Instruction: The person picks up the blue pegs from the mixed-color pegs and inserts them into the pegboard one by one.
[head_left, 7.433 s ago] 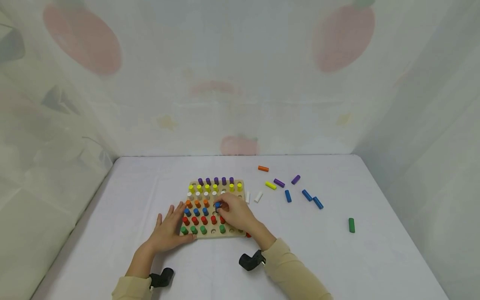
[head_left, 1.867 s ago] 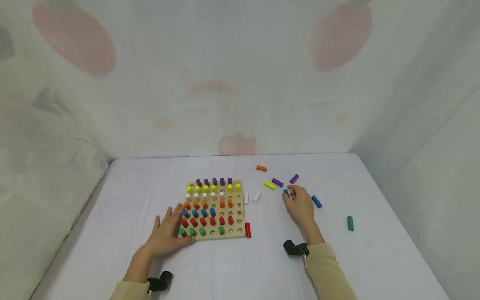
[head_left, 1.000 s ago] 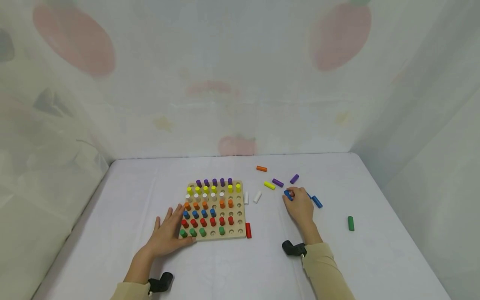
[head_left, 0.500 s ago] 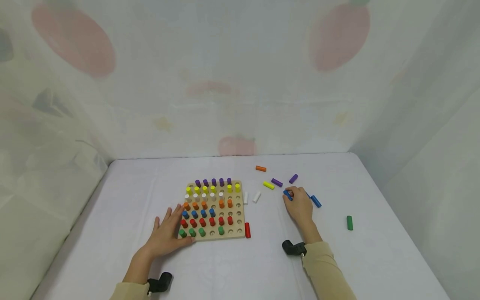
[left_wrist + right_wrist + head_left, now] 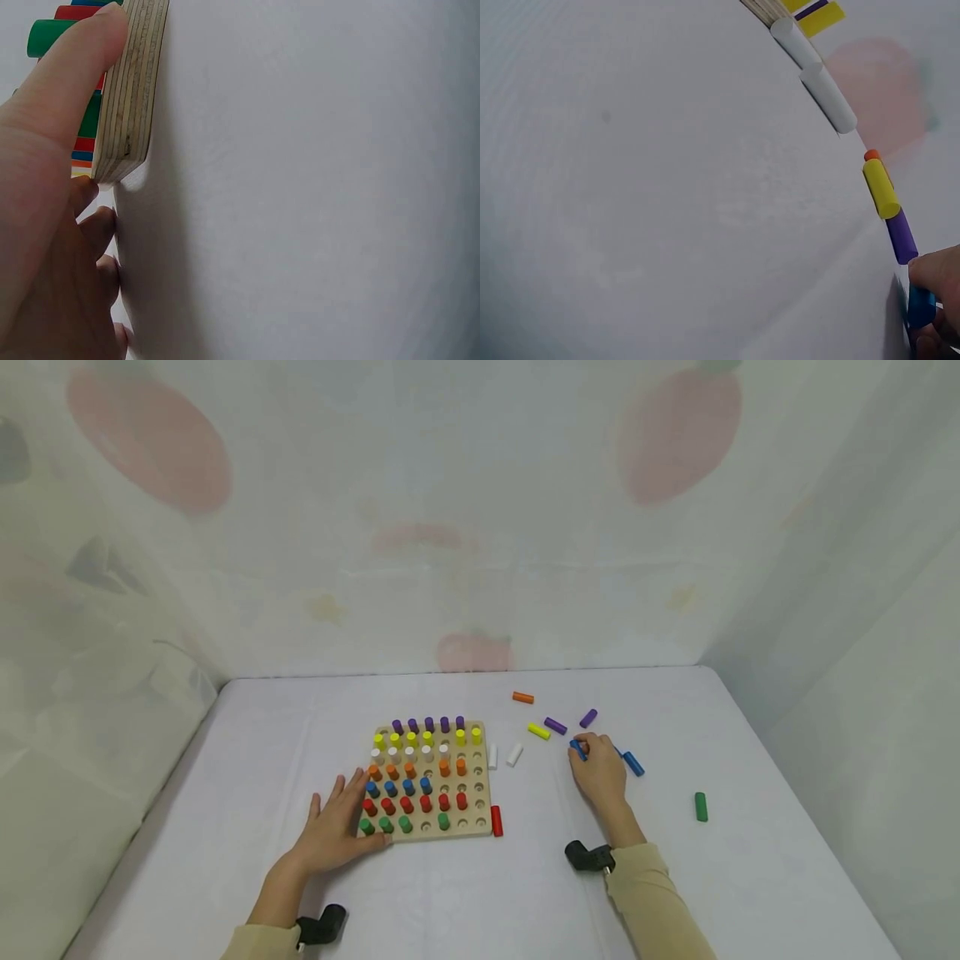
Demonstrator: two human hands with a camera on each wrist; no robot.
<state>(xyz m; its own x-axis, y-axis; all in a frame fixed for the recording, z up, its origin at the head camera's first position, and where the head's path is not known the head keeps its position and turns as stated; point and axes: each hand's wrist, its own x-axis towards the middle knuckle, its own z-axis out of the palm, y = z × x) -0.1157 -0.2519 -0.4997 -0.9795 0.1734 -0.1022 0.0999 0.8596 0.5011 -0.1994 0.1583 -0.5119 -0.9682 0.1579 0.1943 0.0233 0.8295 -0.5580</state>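
Observation:
My left hand (image 5: 330, 835) rests at the near left corner of a wooden pegboard (image 5: 470, 779), fingers spread. Its thumb (image 5: 112, 34) lies against the board's layered edge in the left wrist view. Coloured pegs stand upright in rows: purple, yellow, white, orange, blue, red and green. To the right of the board, my right hand (image 5: 603, 772) pinches a blue peg (image 5: 577, 749) between thumb and fingertips, low over the table. The right wrist view shows this peg's end at the fingertips. A second blue peg lies partly hidden behind the hand, touching a third blue peg (image 5: 633, 764).
Loose pegs lie on the white cloth: orange (image 5: 523, 697), yellow (image 5: 538, 731), two purple (image 5: 556, 726), two white (image 5: 514, 754) and green (image 5: 701, 807). A red peg (image 5: 497, 821) lies by the board's right edge. A curtain (image 5: 480, 585) rises behind the table.
My right hand has moved from the board to the loose pegs at the right and now pinches a blue peg. The blue peg it held earlier stands in the board. My left hand stays put.

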